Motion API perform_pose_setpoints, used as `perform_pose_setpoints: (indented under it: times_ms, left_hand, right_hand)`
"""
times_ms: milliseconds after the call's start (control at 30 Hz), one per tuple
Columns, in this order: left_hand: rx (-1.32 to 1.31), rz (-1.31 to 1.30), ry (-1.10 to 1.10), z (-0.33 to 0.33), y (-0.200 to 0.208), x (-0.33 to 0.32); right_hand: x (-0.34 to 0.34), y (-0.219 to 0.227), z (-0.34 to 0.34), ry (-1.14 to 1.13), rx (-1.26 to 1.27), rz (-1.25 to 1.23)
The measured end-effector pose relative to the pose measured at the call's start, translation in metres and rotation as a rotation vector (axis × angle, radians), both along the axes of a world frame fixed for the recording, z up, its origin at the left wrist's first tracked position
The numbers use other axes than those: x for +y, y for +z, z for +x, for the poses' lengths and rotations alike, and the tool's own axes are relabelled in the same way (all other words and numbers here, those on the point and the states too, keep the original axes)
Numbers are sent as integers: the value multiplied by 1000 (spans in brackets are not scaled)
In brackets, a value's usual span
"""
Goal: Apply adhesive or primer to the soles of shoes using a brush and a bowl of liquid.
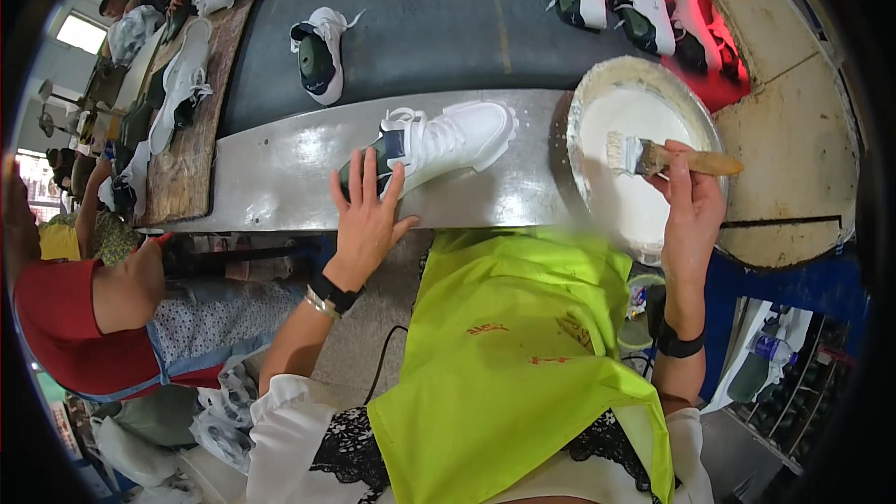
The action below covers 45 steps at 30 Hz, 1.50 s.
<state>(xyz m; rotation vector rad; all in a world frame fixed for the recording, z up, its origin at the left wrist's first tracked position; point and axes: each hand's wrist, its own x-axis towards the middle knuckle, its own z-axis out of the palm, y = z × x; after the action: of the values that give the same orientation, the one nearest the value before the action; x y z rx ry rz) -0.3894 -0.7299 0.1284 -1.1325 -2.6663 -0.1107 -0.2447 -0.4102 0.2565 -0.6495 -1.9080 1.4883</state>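
Observation:
A white sneaker (443, 138) with a dark green last showing at its heel end lies on the metal ledge, toe toward the right. My left hand (366, 219) rests with spread fingers on the heel end of that shoe. In my right hand (693, 201) is a paintbrush (714, 162), gripped by its wooden handle, its pale bristles pointing left over the bucket. The round bucket (583, 98) has a crusted rim and holds a white liquid. Whether the bristle tips touch the liquid, I cannot tell.
Beyond the metal ledge (271, 173) runs a dark conveyor belt (420, 23). Another white sneaker (322, 61) stands on it, with several more (644, 14) at the far right under red light. Left, a wooden board (191, 187) carries shoes; a person in red (70, 327) is close by.

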Motion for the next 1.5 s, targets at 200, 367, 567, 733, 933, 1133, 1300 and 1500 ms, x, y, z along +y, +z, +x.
perform_pose_setpoints:
  times_ms: [200,367,567,733,933,1133,1300,1500]
  left_hand:
    - [85,401,-199,22,-7,27]
    - [16,288,-149,14,3,81]
    - [140,-110,17,-3,-8,91]
    - [274,-121,23,-9,-18,97]
    - [282,-31,-59,-13,-25,95]
    - [404,-26,-197,-20,-34,87]
    - [366,-22,-228,-18,-38,81]
    - [-34,196,-491,27,-7,68]
  right_hand:
    - [-5,-5,14,-12,13,-42]
    - [-5,1,22,-23,61,-66]
    - [-4,-5,26,-11,86,-125]
    - [-5,-2,23,-11,94,-142]
    - [-4,0,22,-27,95,-136]
    - [-3,-6,24,-50,69,-116]
    - [2,-4,23,-42,85,-86]
    - [6,5,29,-83,62,-53]
